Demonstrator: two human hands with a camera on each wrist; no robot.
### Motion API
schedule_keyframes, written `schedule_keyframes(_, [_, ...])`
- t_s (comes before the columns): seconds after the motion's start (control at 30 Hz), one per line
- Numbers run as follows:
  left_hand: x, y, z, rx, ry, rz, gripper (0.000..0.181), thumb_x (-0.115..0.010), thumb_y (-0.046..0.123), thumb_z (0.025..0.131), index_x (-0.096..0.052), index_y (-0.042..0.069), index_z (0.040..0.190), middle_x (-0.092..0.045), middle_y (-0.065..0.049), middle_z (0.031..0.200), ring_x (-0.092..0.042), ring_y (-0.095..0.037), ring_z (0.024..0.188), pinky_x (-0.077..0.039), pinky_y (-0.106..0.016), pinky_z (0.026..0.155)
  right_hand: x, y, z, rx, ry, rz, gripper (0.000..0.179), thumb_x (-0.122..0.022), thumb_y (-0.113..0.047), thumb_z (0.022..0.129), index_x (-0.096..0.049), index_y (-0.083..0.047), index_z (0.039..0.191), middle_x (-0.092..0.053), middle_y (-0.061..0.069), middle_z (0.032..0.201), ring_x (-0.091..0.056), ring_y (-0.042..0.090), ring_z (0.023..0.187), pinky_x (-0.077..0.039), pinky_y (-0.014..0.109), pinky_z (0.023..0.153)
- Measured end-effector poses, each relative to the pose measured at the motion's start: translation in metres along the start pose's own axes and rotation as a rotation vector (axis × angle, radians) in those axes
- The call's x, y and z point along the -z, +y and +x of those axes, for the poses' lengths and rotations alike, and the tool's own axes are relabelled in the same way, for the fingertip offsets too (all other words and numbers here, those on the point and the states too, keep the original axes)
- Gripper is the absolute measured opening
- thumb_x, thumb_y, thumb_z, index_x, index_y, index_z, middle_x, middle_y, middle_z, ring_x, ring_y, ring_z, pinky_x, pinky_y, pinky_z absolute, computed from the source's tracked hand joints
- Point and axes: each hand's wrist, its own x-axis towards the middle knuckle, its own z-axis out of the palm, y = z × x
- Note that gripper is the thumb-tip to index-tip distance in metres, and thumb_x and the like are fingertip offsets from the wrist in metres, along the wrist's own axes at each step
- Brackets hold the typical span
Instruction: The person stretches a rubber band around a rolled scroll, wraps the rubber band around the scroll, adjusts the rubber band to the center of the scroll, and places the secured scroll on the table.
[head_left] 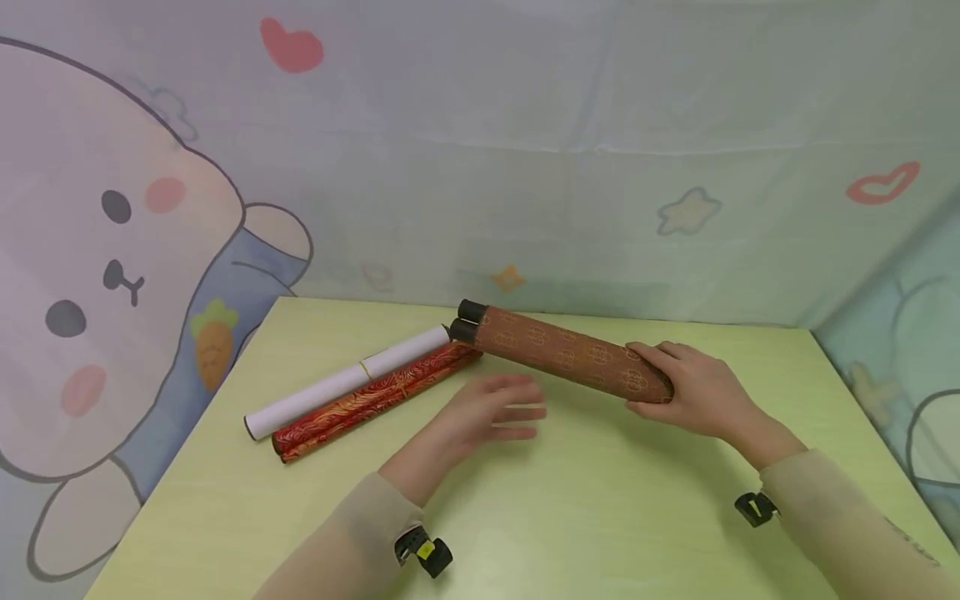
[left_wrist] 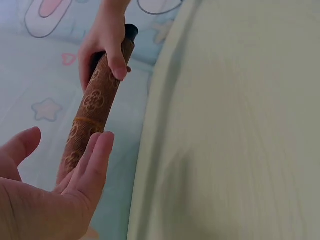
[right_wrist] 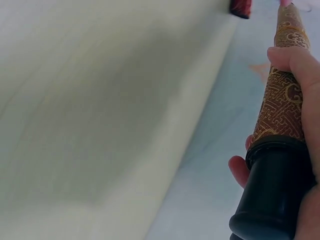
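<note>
A brown scroll with a gold pattern is held above the table by my right hand, which grips its right end. Two black knobs stick out from its left end. In the right wrist view, fingers and thumb wrap the patterned roll beside a thick black knob. My left hand is apart from the scroll in the head view, below its left part, fingers extended. Seen from the left wrist, the left hand has straight fingers and overlaps the roll's near end; contact cannot be told there.
On the left of the pale table lie a white roll with a yellow tie and a red-and-gold scroll, side by side and slanted. Their far ends lie near the brown scroll's knobs. A printed cloth hangs behind the table.
</note>
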Motion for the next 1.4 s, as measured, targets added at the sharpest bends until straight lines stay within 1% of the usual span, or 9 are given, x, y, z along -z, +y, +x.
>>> schedule_keyframes(0.2, [0.015,-0.001,-0.007,-0.062,0.001,0.276,0.054,-0.070,0.024,0.105,-0.056,-0.001,0.150,-0.067,-0.021,0.140,-0.071,-0.035,0.123,-0.061,-0.048,0.098,-0.015,0.017,-0.007,-0.034,-0.051,0.020,0.078,-0.090,-0.046,0.082,-0.064,-0.010,0.145,-0.070,0.009,0.111,-0.070,0.030,0.095,-0.059,0.053,0.073])
schedule_keyframes(0.37, [0.027,-0.003,-0.010,-0.159,0.057,0.656,0.048,-0.074,0.028,0.103,-0.065,0.005,0.144,-0.072,-0.014,0.133,-0.073,-0.029,0.116,-0.061,-0.044,0.094,-0.022,0.025,-0.010,-0.038,-0.058,0.036,0.076,-0.091,-0.044,0.081,-0.065,-0.009,0.144,-0.071,0.007,0.109,-0.070,0.028,0.092,-0.059,0.051,0.072])
schedule_keyframes(0.47, [0.032,-0.004,-0.012,-0.212,0.096,0.845,0.047,-0.074,0.030,0.102,-0.066,0.008,0.142,-0.072,-0.012,0.135,-0.073,-0.029,0.116,-0.060,-0.047,0.095,-0.027,0.029,-0.011,-0.041,-0.074,0.038,0.076,-0.091,-0.045,0.081,-0.065,-0.009,0.143,-0.071,0.007,0.108,-0.070,0.028,0.093,-0.059,0.051,0.072])
schedule_keyframes(0.6, [0.037,-0.004,-0.015,-0.259,0.143,1.002,0.047,-0.072,0.030,0.103,-0.065,0.008,0.145,-0.069,-0.010,0.141,-0.072,-0.030,0.119,-0.057,-0.052,0.100,-0.033,0.034,-0.012,-0.053,-0.105,0.036,0.078,-0.090,-0.048,0.082,-0.065,-0.008,0.144,-0.071,0.008,0.110,-0.070,0.029,0.095,-0.059,0.051,0.074])
schedule_keyframes(0.73, [0.042,-0.003,-0.017,-0.265,0.202,1.149,0.049,-0.072,0.032,0.103,-0.064,0.012,0.148,-0.066,-0.008,0.146,-0.070,-0.029,0.122,-0.057,-0.052,0.099,-0.036,0.039,-0.010,-0.063,-0.160,0.053,0.081,-0.088,-0.051,0.084,-0.063,-0.008,0.147,-0.071,0.013,0.119,-0.070,0.035,0.104,-0.059,0.055,0.080])
schedule_keyframes(0.87, [0.049,-0.003,-0.020,-0.265,0.241,1.235,0.052,-0.073,0.034,0.102,-0.063,0.014,0.149,-0.064,-0.008,0.149,-0.070,-0.030,0.122,-0.058,-0.052,0.096,-0.035,0.044,-0.003,-0.073,-0.253,0.092,0.084,-0.087,-0.052,0.087,-0.059,-0.007,0.151,-0.068,0.020,0.126,-0.064,0.043,0.115,-0.056,0.062,0.089])
schedule_keyframes(1.03, [0.055,-0.002,-0.025,-0.268,0.273,1.276,0.053,-0.073,0.035,0.102,-0.063,0.013,0.149,-0.062,-0.011,0.150,-0.068,-0.031,0.123,-0.058,-0.053,0.096,-0.032,0.053,0.006,-0.063,-0.350,0.118,0.086,-0.085,-0.050,0.089,-0.054,-0.003,0.154,-0.065,0.023,0.129,-0.059,0.050,0.121,-0.051,0.067,0.095])
schedule_keyframes(1.23, [0.060,0.000,-0.028,-0.270,0.289,1.330,0.054,-0.074,0.036,0.101,-0.062,0.013,0.149,-0.060,-0.015,0.152,-0.060,-0.039,0.135,-0.053,-0.058,0.106,-0.033,0.060,0.010,-0.050,-0.376,0.110,0.087,-0.087,-0.046,0.088,-0.053,0.000,0.153,-0.062,0.024,0.130,-0.056,0.049,0.119,-0.051,0.067,0.094])
schedule_keyframes(1.4, [0.064,0.000,-0.029,-0.266,0.298,1.354,0.056,-0.075,0.035,0.101,-0.061,0.012,0.150,-0.058,-0.015,0.154,-0.056,-0.038,0.140,-0.049,-0.059,0.111,-0.034,0.060,0.010,-0.078,-0.413,0.111,0.098,-0.088,-0.053,0.085,-0.048,0.000,0.158,-0.058,0.027,0.136,-0.053,0.050,0.123,-0.050,0.068,0.096])
